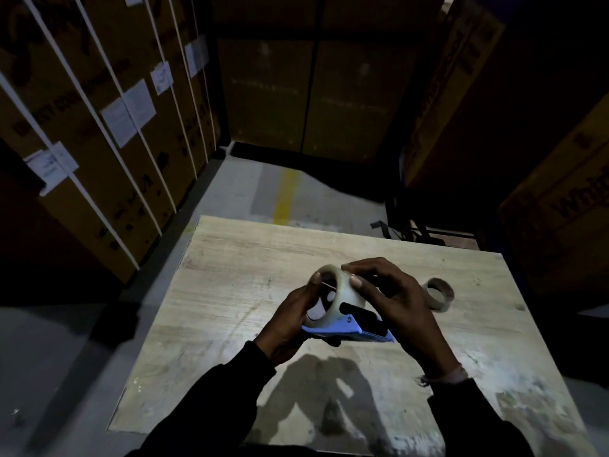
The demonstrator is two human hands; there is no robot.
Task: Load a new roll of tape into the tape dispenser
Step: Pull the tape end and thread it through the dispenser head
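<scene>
Here the tape dispenser (349, 329), a blue plastic frame with a black roller, is held just above the wooden table (230, 258), and everything else sits relative to it. The new roll of tape (342, 291), pale and translucent, rests on top of the dispenser, seemingly over its hub, though the dim light makes it hard to say whether it is fully seated. The left hand (290, 318) wraps the dispenser's near left side, thumb pressed on the roll's rim, so it is clamped on both. The right hand (395, 301) closes over the roll from the dispenser's right, fingers curled on the roll's outer face.

Beyond the dispenser to the right, an empty cardboard core (438, 293) lies on the table.

The roll looks light and stiff at its core but slick on its wound face, so the rim edges are probably the best hold. The dispenser likely has a sharp cutter; gripping the frame seems safer.
</scene>
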